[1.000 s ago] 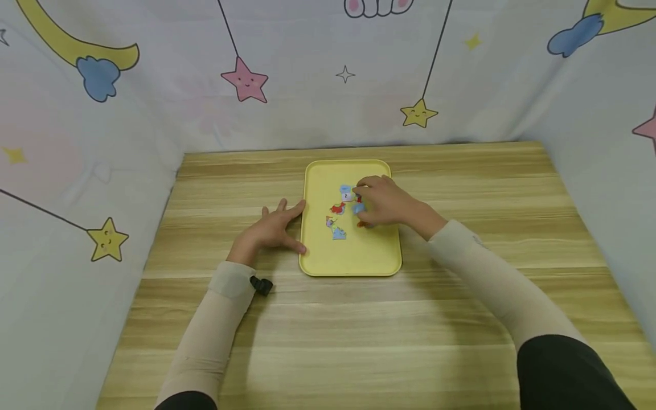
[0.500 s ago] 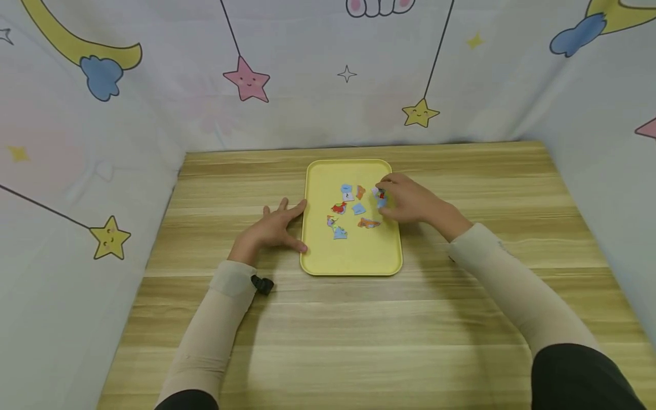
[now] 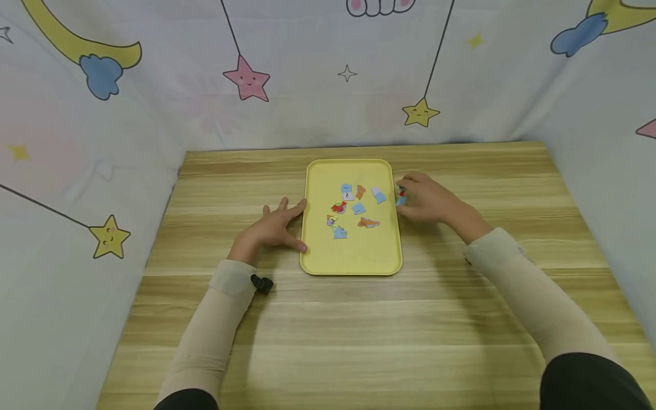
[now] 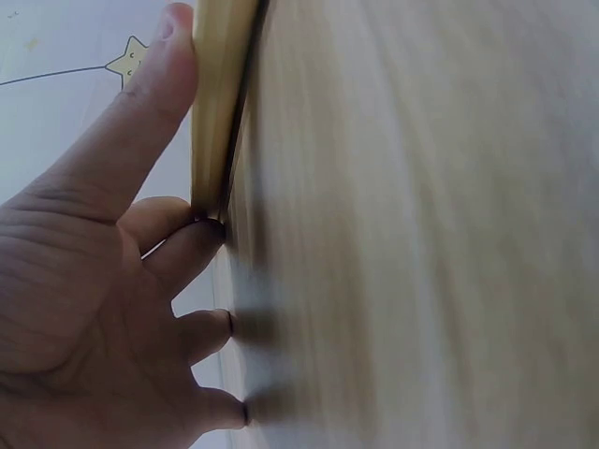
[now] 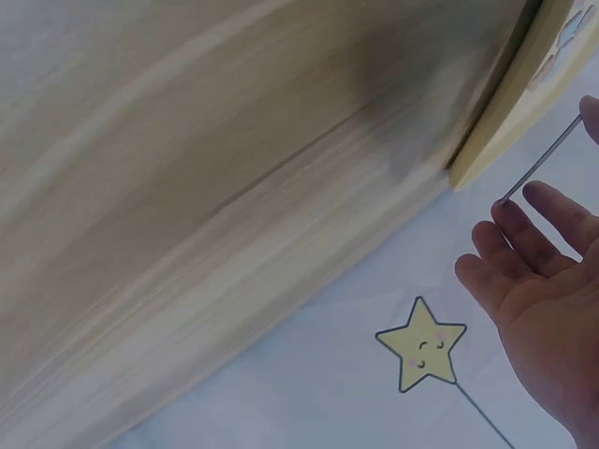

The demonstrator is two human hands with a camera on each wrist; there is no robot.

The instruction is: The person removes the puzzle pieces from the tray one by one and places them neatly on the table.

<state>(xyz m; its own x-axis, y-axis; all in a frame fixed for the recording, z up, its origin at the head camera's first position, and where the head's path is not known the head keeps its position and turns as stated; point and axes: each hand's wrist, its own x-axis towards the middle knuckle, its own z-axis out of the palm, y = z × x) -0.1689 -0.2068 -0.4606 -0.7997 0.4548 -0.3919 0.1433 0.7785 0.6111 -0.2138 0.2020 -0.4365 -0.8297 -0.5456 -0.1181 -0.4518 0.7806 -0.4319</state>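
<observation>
While your left hand (image 3: 274,229) spreads wide against the left rim of the yellow tray (image 3: 353,256), centre frame, flat pieces (image 3: 358,209) lie on it; just past its right rim, a colourful piece (image 3: 401,197), long axis up-frame, sits pinched in your nearer right hand (image 3: 430,198). Wooden table (image 3: 328,341) underneath, starry cloth (image 3: 307,114) at top.

From above, the head camera looks forward and down; close, tilted wrist views share the yellow tray (image 3: 353,253).

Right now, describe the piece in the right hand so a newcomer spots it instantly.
Find the yellow tray on the wooden table. Just past its right edge, the right hand pinches a small red-and-blue piece. Unlike the other pieces, which lie on the tray, it's held.
</observation>
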